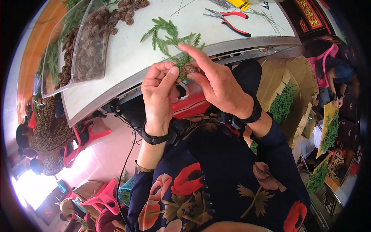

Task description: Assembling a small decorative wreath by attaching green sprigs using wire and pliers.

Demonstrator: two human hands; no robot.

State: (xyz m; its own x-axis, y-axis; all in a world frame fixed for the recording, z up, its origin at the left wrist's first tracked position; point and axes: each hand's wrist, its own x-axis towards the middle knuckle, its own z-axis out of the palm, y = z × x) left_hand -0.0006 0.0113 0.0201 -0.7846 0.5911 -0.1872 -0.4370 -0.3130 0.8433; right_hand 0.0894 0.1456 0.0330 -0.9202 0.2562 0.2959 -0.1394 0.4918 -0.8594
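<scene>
White and bowed by the lens, the table (127,58) runs across the upper part of the view, and both hands work just in front of its near edge. The right hand (218,83) has its grip closed on a small brown pine cone (189,69), thumb and fingers pinched round it while the forefinger points out straight to the left above it. The left hand (158,92) has its grip narrow, thumb and forefinger pinched on the green sprig (181,60) just beside the cone, so that both hands meet at the same spot. That sprig runs up from the fingers into a curling green fir branch (166,34) that lies on the table top. Each wrist wears a black band (154,138). Further out on the table, a pair of red-handled pliers (228,19) lies to the upper right, well apart from the hands, and loose pine cones (125,11) lie to the upper left. Beside those stand two clear plastic trays (91,46) filled with more cones. Below the hands is a dark flowered garment (216,185). To the right, an open cardboard box (288,77) holds green sprigs.
</scene>
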